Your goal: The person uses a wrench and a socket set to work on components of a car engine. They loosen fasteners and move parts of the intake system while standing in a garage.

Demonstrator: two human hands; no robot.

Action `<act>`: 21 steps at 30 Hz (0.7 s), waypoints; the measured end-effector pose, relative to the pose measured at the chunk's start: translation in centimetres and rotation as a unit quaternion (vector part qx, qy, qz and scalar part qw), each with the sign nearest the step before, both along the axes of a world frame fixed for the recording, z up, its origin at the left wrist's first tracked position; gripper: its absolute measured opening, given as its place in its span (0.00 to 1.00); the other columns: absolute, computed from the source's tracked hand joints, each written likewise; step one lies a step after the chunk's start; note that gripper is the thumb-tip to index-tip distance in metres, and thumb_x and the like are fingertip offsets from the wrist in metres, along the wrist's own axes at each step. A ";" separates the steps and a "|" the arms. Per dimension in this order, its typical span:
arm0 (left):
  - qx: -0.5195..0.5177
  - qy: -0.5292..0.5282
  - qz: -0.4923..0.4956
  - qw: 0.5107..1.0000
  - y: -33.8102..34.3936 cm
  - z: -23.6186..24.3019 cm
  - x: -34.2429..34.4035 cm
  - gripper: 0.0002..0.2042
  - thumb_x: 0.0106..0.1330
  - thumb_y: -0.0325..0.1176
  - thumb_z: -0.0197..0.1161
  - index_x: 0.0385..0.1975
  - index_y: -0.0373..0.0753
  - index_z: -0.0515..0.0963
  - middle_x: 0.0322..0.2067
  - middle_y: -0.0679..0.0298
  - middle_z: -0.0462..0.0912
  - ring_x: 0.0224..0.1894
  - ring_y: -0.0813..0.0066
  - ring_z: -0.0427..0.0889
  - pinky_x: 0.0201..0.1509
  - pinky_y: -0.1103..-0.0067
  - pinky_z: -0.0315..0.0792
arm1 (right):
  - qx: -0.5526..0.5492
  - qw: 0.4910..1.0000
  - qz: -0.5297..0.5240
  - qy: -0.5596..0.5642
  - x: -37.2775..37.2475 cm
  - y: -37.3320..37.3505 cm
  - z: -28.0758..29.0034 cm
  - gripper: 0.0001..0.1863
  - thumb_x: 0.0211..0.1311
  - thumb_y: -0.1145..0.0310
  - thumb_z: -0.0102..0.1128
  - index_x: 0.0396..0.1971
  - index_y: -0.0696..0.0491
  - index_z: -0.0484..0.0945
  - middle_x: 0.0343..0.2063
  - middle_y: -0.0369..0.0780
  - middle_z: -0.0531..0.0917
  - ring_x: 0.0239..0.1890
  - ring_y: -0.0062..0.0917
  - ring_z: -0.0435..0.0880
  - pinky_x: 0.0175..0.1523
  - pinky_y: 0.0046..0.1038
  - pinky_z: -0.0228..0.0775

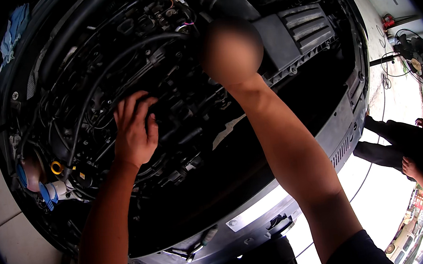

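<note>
An open car engine bay fills the view, its dark engine (pixel 173 84) crossed by hoses and wiring. My left hand (pixel 136 132) rests over the left part of the engine, fingers spread among the hoses, with nothing seen in its grasp. A long black hose (pixel 105 76) curves just past it. Farther up, my right hand (pixel 232 52) reaches in beside the black air filter box (pixel 277 42), below the wide intake duct (pixel 229 4). A round blur covers that hand, so its fingers and anything in them are hidden.
A tool with a metal end (pixel 202 243) lies on the front panel (pixel 248 239). At left are a yellow ring (pixel 57 167), a blue-capped reservoir (pixel 33 174) and a blue cloth (pixel 14 34). A person in dark clothes (pixel 403 145) and a fan (pixel 417 61) stand right.
</note>
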State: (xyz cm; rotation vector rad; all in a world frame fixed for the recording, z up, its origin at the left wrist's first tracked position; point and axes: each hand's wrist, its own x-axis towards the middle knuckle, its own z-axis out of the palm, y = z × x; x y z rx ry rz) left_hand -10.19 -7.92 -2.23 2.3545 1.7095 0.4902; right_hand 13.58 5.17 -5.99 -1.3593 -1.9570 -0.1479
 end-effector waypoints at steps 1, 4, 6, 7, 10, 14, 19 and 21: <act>0.000 -0.002 -0.001 1.000 0.0 0.0 0.1 0.15 0.64 0.29 0.49 0.50 0.39 0.74 0.56 0.58 0.69 0.60 0.56 0.66 0.67 0.62 0.58 | -0.001 0.999 -0.022 -0.045 -0.1 0.3 0.7 0.04 0.50 0.72 0.62 0.27 0.54 0.83 0.30 0.43 0.85 0.33 0.35 0.85 0.34 0.32 0.78; 0.006 -0.005 -0.004 1.000 0.1 0.0 0.0 0.15 0.64 0.29 0.49 0.50 0.40 0.74 0.56 0.59 0.69 0.60 0.56 0.66 0.67 0.63 0.58 | 0.012 0.994 -0.046 -0.094 -0.7 0.5 1.6 0.05 0.52 0.72 0.60 0.28 0.53 0.83 0.29 0.41 0.84 0.31 0.33 0.84 0.31 0.31 0.77; 0.011 -0.007 -0.011 1.000 0.1 -0.1 0.0 0.15 0.64 0.28 0.50 0.50 0.40 0.74 0.56 0.59 0.69 0.60 0.57 0.66 0.67 0.63 0.58 | 0.030 0.994 -0.045 -0.098 -0.8 0.7 1.5 0.05 0.54 0.71 0.58 0.28 0.53 0.83 0.28 0.39 0.83 0.29 0.32 0.84 0.30 0.31 0.76; 0.011 -0.008 -0.012 1.000 0.1 -0.1 0.1 0.15 0.64 0.28 0.50 0.50 0.40 0.74 0.56 0.59 0.69 0.60 0.57 0.66 0.67 0.63 0.58 | 0.044 0.994 -0.042 -0.092 -0.7 0.8 1.2 0.06 0.55 0.71 0.57 0.28 0.53 0.83 0.28 0.39 0.83 0.29 0.31 0.83 0.29 0.31 0.75; 0.005 -0.013 -0.011 1.000 0.2 0.1 0.5 0.16 0.63 0.28 0.50 0.50 0.40 0.74 0.57 0.59 0.69 0.60 0.57 0.66 0.67 0.62 0.58 | 0.145 0.987 -0.008 -0.066 -0.5 1.4 0.3 0.05 0.53 0.72 0.59 0.29 0.53 0.83 0.31 0.40 0.83 0.32 0.33 0.84 0.34 0.32 0.77; 0.006 -0.008 -0.003 1.000 0.0 -0.2 -0.2 0.16 0.63 0.27 0.50 0.50 0.40 0.74 0.57 0.60 0.69 0.60 0.57 0.66 0.67 0.62 0.58 | 0.000 0.996 -0.035 -0.079 -1.6 0.1 0.3 0.11 0.51 0.70 0.61 0.36 0.54 0.82 0.38 0.43 0.82 0.40 0.36 0.82 0.46 0.34 0.76; 0.014 -0.012 -0.002 1.000 0.1 -0.1 0.3 0.16 0.61 0.28 0.52 0.49 0.41 0.74 0.56 0.60 0.69 0.61 0.57 0.65 0.67 0.60 0.57 | -0.251 0.964 -0.089 -0.012 -7.1 -3.1 3.1 0.20 0.49 0.65 0.60 0.44 0.58 0.79 0.42 0.47 0.81 0.48 0.43 0.80 0.57 0.40 0.71; 0.009 -0.018 -0.001 1.000 0.3 0.0 0.5 0.16 0.61 0.28 0.52 0.49 0.41 0.74 0.56 0.60 0.69 0.61 0.57 0.66 0.67 0.60 0.57 | -0.335 0.939 -0.070 0.027 -6.7 -3.2 3.8 0.22 0.50 0.65 0.63 0.46 0.56 0.79 0.45 0.47 0.81 0.51 0.41 0.79 0.57 0.37 0.72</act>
